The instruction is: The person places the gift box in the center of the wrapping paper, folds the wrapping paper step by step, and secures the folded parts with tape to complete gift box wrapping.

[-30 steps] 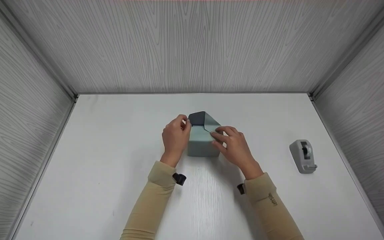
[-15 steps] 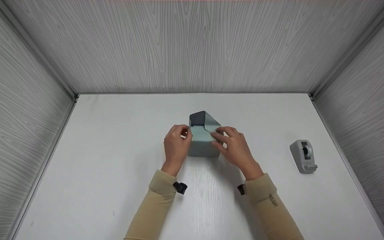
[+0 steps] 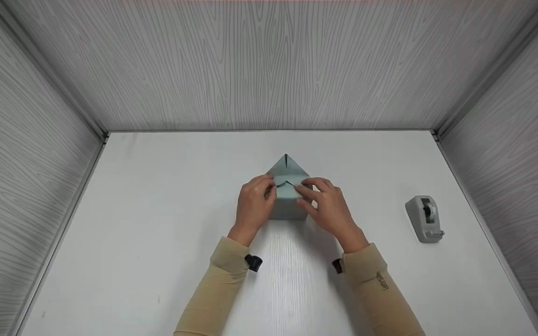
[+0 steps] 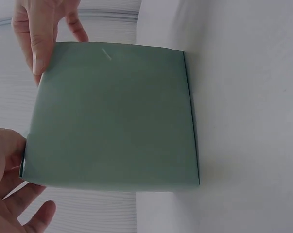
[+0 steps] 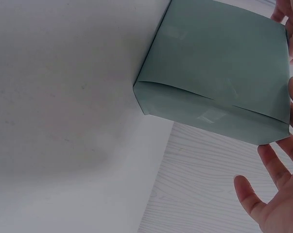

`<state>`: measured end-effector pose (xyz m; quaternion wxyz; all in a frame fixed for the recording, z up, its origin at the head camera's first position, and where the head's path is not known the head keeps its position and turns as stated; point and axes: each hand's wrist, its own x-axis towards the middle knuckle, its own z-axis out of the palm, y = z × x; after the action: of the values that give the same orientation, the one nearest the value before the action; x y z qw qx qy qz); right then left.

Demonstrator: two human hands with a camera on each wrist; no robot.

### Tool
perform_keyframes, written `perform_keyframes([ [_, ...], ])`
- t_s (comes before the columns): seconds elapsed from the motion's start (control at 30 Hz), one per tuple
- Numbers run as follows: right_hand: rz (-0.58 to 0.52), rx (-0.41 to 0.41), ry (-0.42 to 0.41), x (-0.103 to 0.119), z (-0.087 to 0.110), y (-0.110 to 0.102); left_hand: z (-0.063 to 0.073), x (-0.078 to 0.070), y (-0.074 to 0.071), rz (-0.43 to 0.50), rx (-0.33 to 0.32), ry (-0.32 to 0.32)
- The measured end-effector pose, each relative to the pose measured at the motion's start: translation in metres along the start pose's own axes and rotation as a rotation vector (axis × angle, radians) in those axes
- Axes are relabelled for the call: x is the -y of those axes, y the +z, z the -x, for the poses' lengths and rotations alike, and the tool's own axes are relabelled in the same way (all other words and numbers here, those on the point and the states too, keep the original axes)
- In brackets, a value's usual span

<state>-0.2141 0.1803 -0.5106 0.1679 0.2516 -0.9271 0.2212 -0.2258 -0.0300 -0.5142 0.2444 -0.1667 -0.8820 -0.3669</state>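
A small box wrapped in green paper (image 3: 290,212) stands on the table before the person. At its far end the wrapping paper (image 3: 299,169) comes to a point, with a narrow dark gap between two folded sides. My left hand (image 3: 254,200) pinches the paper at the left side, near the wavy edge on top. My right hand (image 3: 330,205) has its fingers spread against the right side and top edge, pressing the folded side there. In the left wrist view the flat green face (image 4: 112,116) of the box hides part of both hands. The right wrist view shows a long overlapping paper seam (image 5: 204,99).
A grey tape dispenser (image 3: 424,221) with a roll in it stands at the right of the white table (image 3: 147,210). Grey wood-grain panels (image 3: 269,65) wall in the back and both sides.
My left hand has brought the left side of the paper inward to the right, and the dark opening at the far end has closed to a slit. The right hand stays in place.
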Motion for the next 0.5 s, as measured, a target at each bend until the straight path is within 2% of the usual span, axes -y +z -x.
perform_keyframes([
  [0.2,-0.011,-0.004,0.001,0.0003,-0.0001,0.0005,0.0017,-0.0001,0.0006,-0.048,0.072,0.034],
  [0.33,-0.006,-0.009,-0.010,0.0001,0.0001,0.0011,0.0047,0.0008,0.0015,-0.111,0.139,0.061],
  [0.4,-0.005,-0.010,-0.010,0.0002,0.0002,0.0013,0.0062,0.0010,0.0010,-0.155,0.189,0.075],
  [0.5,-0.004,-0.001,-0.006,-0.0001,0.0003,0.0011,0.0097,0.0020,-0.0017,-0.223,0.300,0.092],
])
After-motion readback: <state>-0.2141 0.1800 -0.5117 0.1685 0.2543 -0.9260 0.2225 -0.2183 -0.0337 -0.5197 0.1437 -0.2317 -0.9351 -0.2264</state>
